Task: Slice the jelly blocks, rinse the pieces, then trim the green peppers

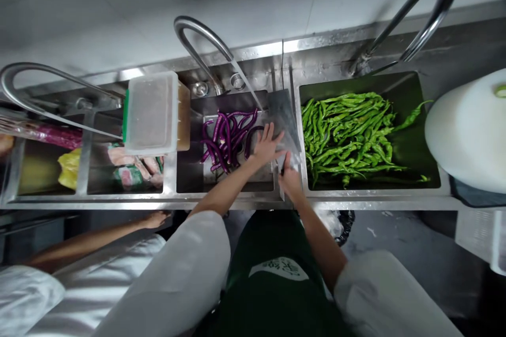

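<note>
My left hand (268, 145) reaches over the right side of the middle sink (185, 179), its fingers spread and empty, close to a dark curved eggplant (250, 142). Just right of it, my right hand (291, 176) is closed around something dark and small that I cannot make out. Both hands are beside a grey metal sheet (283, 110) at the divider between two sinks. Long purple eggplants (226, 134) lie in a pile in the middle sink. From the middle faucet (203, 29), a stream of water (247, 81) runs down towards the sheet's edge.
Green chili peppers (351, 137) fill the right sink, with a large white rounded object (470, 129) beyond. To the left, a plastic container (152, 113) stands above packaged meat (132, 168). A co-worker's hand (155, 219) is near the counter's front edge. Another faucet (430, 8) arches at right.
</note>
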{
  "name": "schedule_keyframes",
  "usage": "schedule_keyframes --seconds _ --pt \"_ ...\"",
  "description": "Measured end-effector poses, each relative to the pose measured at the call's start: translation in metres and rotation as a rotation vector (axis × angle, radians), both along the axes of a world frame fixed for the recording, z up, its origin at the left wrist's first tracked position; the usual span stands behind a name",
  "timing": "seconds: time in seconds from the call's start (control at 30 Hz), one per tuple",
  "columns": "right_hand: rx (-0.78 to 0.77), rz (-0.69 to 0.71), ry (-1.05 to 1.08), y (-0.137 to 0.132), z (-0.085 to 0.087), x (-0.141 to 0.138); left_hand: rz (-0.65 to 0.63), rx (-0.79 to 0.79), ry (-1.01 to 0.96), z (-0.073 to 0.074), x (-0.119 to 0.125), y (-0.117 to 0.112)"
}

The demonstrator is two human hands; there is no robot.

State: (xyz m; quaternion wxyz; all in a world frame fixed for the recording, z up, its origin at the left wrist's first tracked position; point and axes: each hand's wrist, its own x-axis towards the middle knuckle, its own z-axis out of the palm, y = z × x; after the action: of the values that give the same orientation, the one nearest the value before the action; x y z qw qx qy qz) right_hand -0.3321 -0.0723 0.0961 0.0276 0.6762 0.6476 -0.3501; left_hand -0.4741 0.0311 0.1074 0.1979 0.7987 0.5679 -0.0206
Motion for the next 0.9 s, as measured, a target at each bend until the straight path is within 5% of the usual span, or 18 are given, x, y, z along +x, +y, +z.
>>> schedule_keyframes --seconds 0.1,0.27,0.43,0.63,0.8,0.9 --pt "-0.068 0.021 -0.013 -0.008 0.002 0.0 0.002 -0.031 -0.016 0.0 -0.002 -0.011" --pt "0.042 0.032 0.016 0.018 -0.002 0.006 0.021 -0.023 0.003 0.002 0.003 0.015" --pt "-0.072 0.041 0.012 -0.005 -0.002 0.004 0.01 -0.059 0.041 0.005 0.0 -0.008" --pt "0.039 0.046 0.022 0.02 -0.003 0.0 0.003 -0.047 0.11 0.006 0.0 0.021" --pt "-0.063 0.066 -0.011 -0.009 -0.002 0.002 -0.012 -0.067 0.1 0.008 0.0 -0.011" --pt "-0.03 0.081 -0.016 0.009 -0.001 0.003 0.0 -0.07 0.1 0.009 -0.001 0.008"
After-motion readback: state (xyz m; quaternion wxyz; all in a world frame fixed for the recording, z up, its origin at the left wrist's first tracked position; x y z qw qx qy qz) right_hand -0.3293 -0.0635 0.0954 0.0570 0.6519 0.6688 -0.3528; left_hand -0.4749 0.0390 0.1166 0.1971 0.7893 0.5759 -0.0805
